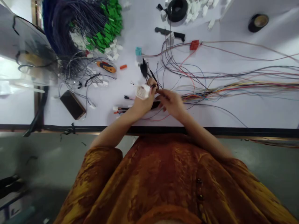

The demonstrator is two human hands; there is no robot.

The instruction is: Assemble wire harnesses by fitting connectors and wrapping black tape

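My left hand (144, 101) is closed around dark wires at the middle of the table, with a white connector (143, 92) and a black connector (144, 67) sticking out by its fingers. Against it, my right hand (171, 102) pinches at the same wires with thumb and forefinger. A bundle of coloured wires (210, 91) runs from under my hands to the right edge. Above them lie a light blue connector (138, 51) and a red connector (194, 45) with wires attached. What sits between my fingertips is too small to tell.
Upper left holds a coil of dark wires (70, 25) with green connectors (109, 31). Nearby are an orange cutter (106, 66) and a dark phone-like block (73, 105). A knife (170, 33), black tape (177, 10) and another roll (258, 22) lie toward the far side.
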